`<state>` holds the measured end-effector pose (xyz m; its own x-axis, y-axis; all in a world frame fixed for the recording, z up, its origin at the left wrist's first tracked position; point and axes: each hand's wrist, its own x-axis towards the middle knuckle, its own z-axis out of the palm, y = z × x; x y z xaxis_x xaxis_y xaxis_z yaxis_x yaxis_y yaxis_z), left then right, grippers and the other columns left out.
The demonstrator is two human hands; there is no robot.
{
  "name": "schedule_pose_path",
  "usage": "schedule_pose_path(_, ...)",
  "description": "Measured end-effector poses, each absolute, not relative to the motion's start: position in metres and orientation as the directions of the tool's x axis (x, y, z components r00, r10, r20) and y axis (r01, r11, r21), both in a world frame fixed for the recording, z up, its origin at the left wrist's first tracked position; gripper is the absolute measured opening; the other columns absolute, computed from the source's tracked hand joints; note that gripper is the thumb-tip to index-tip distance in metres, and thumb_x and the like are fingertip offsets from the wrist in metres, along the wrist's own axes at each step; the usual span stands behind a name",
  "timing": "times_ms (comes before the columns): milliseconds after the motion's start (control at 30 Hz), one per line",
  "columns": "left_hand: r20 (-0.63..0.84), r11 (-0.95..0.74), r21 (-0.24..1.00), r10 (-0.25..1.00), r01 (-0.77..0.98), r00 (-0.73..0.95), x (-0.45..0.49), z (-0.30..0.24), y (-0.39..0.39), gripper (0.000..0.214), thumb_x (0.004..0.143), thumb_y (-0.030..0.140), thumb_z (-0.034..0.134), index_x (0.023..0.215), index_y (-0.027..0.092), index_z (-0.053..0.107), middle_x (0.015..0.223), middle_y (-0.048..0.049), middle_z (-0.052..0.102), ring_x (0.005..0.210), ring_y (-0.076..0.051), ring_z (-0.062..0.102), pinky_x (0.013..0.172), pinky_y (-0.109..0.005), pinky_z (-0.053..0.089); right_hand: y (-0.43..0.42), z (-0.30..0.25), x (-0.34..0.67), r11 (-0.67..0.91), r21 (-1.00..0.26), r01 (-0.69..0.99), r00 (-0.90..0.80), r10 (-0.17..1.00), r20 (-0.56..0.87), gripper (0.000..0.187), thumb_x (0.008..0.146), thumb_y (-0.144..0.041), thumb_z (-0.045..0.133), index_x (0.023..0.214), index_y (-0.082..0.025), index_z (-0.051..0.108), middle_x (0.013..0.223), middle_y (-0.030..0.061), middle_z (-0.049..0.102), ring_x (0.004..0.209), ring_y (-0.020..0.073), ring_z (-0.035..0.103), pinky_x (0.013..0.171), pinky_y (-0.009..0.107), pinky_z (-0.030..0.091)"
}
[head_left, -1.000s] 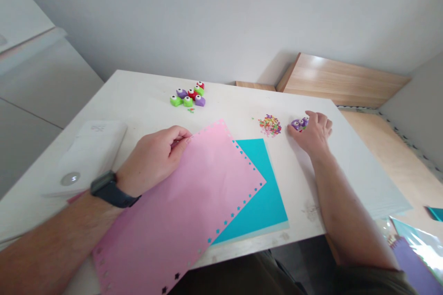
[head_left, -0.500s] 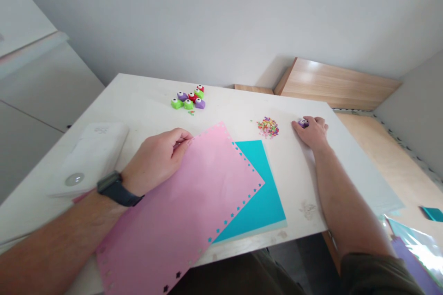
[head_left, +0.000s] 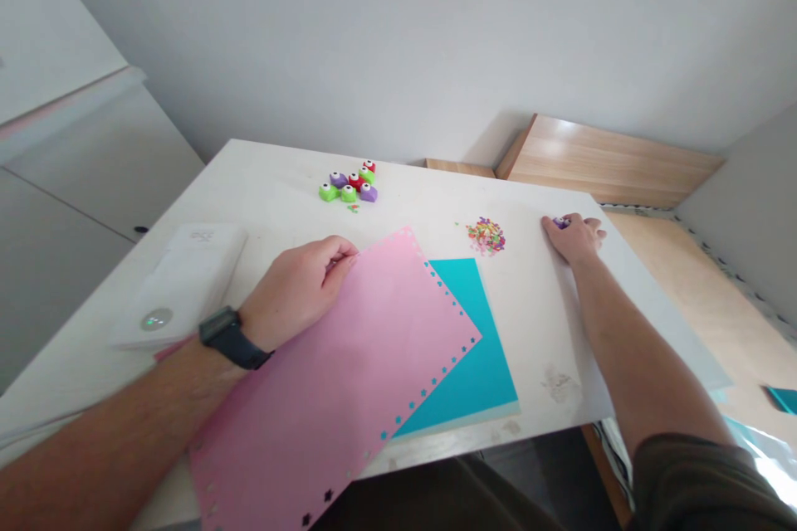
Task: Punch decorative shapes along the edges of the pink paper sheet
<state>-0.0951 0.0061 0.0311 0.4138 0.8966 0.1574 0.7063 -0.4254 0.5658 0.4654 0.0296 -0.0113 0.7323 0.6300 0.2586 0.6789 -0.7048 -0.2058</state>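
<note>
My left hand (head_left: pixel 297 290), with a dark watch on its wrist, pinches the far left edge of a pink sheet (head_left: pixel 349 382) whose border carries punched star holes. The pink sheet lies over a teal sheet (head_left: pixel 470 365) on the white table (head_left: pixel 261 182). My right hand (head_left: pixel 573 236) is stretched to the far right of the table, its fingers curled over a small purple paper punch (head_left: pixel 560 222), mostly hidden. A heap of coloured paper confetti (head_left: pixel 486 234) lies just left of that hand.
A cluster of green, purple and red paper punches (head_left: pixel 349 182) sits at the back of the table. A white flat device with a lit round button (head_left: pixel 180 282) lies at the left. Wooden boards (head_left: pixel 610 158) lean behind; more sheets lie on the floor at right.
My right hand has slid further right and away from the confetti, closing over the purple punch so less of it shows. My left hand keeps its pinch on the pink sheet.
</note>
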Motion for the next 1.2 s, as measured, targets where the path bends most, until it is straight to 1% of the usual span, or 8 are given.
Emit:
schedule_pose_path(167, 0.145, -0.427, 0.567, 0.893, 0.704, 0.425, -0.095, 0.032, 0.005, 0.026, 0.103, 0.042, 0.048, 0.106, 0.024, 0.067, 0.103, -0.0016, 0.078, 0.096, -0.023, 0.072, 0.081, -0.033, 0.048, 0.043, -0.010, 0.474, -0.711, -0.208, 0.672, 0.740, 0.627, 0.245, 0.083, 0.076, -0.085, 0.055, 0.130, -0.023, 0.066, 0.142, 0.0225, 0.047, 0.131, 0.0461, 0.043, 0.109, 0.058, 0.038)
schedule_pose_path(467, 0.147, -0.433, 0.572, 0.890, 0.697, 0.432, -0.096, 0.030, 0.005, 0.025, 0.103, 0.041, 0.047, 0.106, 0.024, 0.066, 0.102, -0.0016, 0.078, 0.095, -0.023, 0.072, 0.082, -0.033, 0.048, 0.055, -0.011, 0.479, -0.702, -0.207, 0.682, 0.731, 0.642, 0.232, 0.086, 0.074, -0.088, 0.055, 0.130, -0.024, 0.065, 0.142, 0.0223, 0.047, 0.133, 0.0470, 0.041, 0.109, 0.061, 0.037)
schedule_pose_path(800, 0.131, -0.431, 0.580, 0.887, 0.691, 0.443, -0.095, 0.031, 0.004, 0.023, 0.103, 0.038, 0.048, 0.105, 0.024, 0.066, 0.102, -0.0018, 0.077, 0.097, -0.023, 0.071, 0.083, -0.034, 0.048, 0.044, -0.008, 0.477, -0.666, -0.219, 0.714, 0.701, 0.674, 0.233, 0.098, 0.067, -0.092, 0.060, 0.142, -0.029, 0.058, 0.149, 0.0202, 0.046, 0.135, 0.0477, 0.043, 0.110, 0.064, 0.037)
schedule_pose_path(933, 0.135, -0.433, 0.588, 0.885, 0.683, 0.445, -0.095, 0.033, 0.003, 0.022, 0.103, 0.036, 0.047, 0.103, 0.024, 0.066, 0.100, -0.0017, 0.076, 0.095, -0.023, 0.070, 0.081, -0.035, 0.047, 0.041, -0.006, 0.469, -0.666, -0.236, 0.708, 0.706, 0.660, 0.257, 0.102, 0.066, -0.093, 0.059, 0.142, -0.025, 0.057, 0.150, 0.0234, 0.046, 0.136, 0.0503, 0.041, 0.111, 0.067, 0.033)
schedule_pose_path(1033, 0.147, -0.445, 0.600, 0.878, 0.665, 0.455, -0.093, 0.032, 0.002, 0.022, 0.103, 0.035, 0.047, 0.102, 0.024, 0.066, 0.100, -0.0029, 0.075, 0.094, -0.023, 0.069, 0.081, -0.036, 0.047, 0.043, 0.000, 0.457, -0.663, -0.255, 0.704, 0.709, 0.631, 0.315, 0.103, 0.070, -0.092, 0.058, 0.146, -0.022, 0.052, 0.155, 0.0272, 0.040, 0.143, 0.0508, 0.034, 0.115, 0.067, 0.026)
schedule_pose_path(1133, 0.151, -0.448, 0.599, 0.877, 0.664, 0.455, -0.092, 0.031, 0.003, 0.022, 0.103, 0.033, 0.046, 0.101, 0.023, 0.065, 0.100, -0.0036, 0.075, 0.094, -0.024, 0.068, 0.081, -0.036, 0.046, 0.052, 0.011, 0.430, -0.610, -0.262, 0.747, 0.662, 0.650, 0.373, 0.103, 0.072, -0.090, 0.058, 0.149, -0.022, 0.046, 0.160, 0.0244, 0.036, 0.148, 0.0474, 0.030, 0.118, 0.065, 0.024)
schedule_pose_path(1167, 0.152, -0.451, 0.594, 0.876, 0.666, 0.458, -0.092, 0.031, 0.003, 0.022, 0.104, 0.033, 0.045, 0.100, 0.023, 0.065, 0.099, -0.0037, 0.075, 0.093, -0.024, 0.068, 0.081, -0.037, 0.046, 0.056, 0.017, 0.416, -0.569, -0.258, 0.781, 0.623, 0.680, 0.386, 0.102, 0.072, -0.090, 0.059, 0.149, -0.023, 0.046, 0.161, 0.0225, 0.036, 0.148, 0.0460, 0.031, 0.119, 0.064, 0.025)
schedule_pose_path(1200, 0.153, -0.454, 0.590, 0.875, 0.667, 0.460, -0.092, 0.030, 0.002, 0.022, 0.104, 0.033, 0.045, 0.100, 0.023, 0.065, 0.099, -0.0037, 0.074, 0.093, -0.024, 0.068, 0.080, -0.037, 0.046, 0.060, 0.023, 0.400, -0.477, -0.253, 0.842, 0.540, 0.730, 0.420, 0.100, 0.074, -0.087, 0.061, 0.149, -0.022, 0.046, 0.160, 0.0226, 0.038, 0.147, 0.0461, 0.034, 0.118, 0.065, 0.027)
